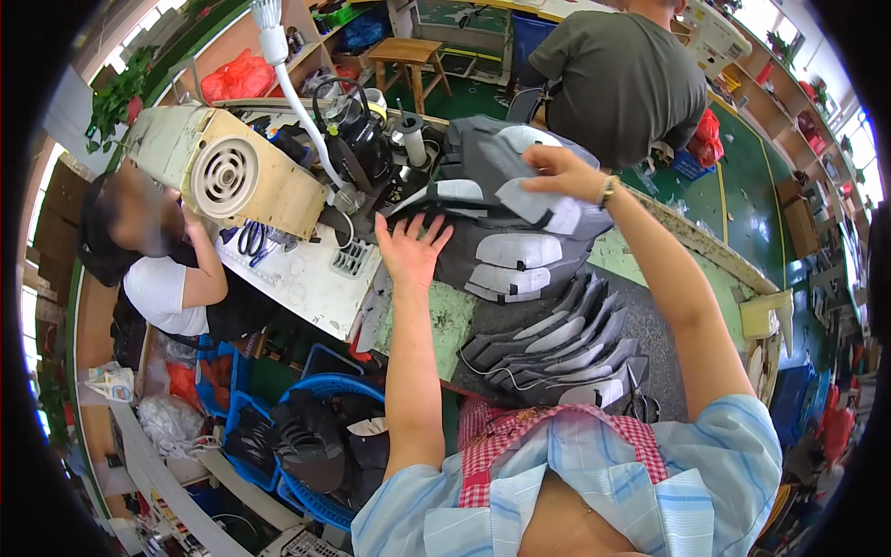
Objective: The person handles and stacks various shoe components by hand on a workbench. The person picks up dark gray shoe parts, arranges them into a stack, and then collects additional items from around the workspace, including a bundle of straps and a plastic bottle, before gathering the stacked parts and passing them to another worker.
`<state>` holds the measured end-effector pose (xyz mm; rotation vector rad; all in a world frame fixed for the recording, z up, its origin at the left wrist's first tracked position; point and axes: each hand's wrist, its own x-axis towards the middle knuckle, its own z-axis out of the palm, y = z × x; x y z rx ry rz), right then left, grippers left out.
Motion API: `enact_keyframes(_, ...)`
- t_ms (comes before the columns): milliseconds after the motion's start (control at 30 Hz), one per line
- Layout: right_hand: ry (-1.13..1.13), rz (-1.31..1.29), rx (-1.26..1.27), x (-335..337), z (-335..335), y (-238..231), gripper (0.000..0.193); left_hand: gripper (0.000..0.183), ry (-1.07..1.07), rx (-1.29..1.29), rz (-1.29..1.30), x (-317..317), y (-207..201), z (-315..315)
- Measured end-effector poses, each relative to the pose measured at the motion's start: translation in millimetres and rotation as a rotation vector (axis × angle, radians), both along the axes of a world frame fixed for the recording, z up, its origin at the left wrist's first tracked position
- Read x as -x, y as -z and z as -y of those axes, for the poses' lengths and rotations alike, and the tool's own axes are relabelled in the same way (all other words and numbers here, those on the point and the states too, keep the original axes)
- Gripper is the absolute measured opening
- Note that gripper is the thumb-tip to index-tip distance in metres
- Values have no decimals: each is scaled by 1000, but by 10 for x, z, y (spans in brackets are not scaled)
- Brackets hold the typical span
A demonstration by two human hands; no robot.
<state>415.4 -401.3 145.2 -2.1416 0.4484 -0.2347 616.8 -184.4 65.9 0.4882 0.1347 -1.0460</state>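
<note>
My left hand (415, 243) is palm up with its fingers spread, at the near left edge of a pile of dark grey fabric pieces (455, 255) with white patches. They look like cut shoe parts. My right hand (563, 176) is over the right side of that pile, its thumb and fingers closed on one grey fabric piece (512, 165), which is blurred by motion. Nearer my body, several similar pieces lie overlapped in a fanned row (557, 339) on a dark grey surface. Scissors (642, 405) lie at the near end of that row.
At the left stands a sewing machine (223, 176), with a bent white lamp (302, 111) beside it and scissors (251, 239) on the white table. A co-worker (167, 269) sits left; another (626, 84) sits beyond with back turned. Blue baskets (320, 501) of dark pieces stand below left.
</note>
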Motion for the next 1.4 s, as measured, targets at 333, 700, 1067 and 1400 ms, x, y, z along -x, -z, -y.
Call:
enact_keyframes(333,-426,27,-249,40,-575,-831,46,24,-11,-168,68,-702,794,418)
enact_keyframes(700,525,-8,836,396,307,1011,39,47,-64,367,191,140,-1054,357)
enact_keyframes(1067,943,573,308,1139,277,632,26,57,44,-155,332,649,238,759)
enact_keyframes(1400,859,-673,567,3364,-585,1094,37,29,155,-365,352,543,-301,584)
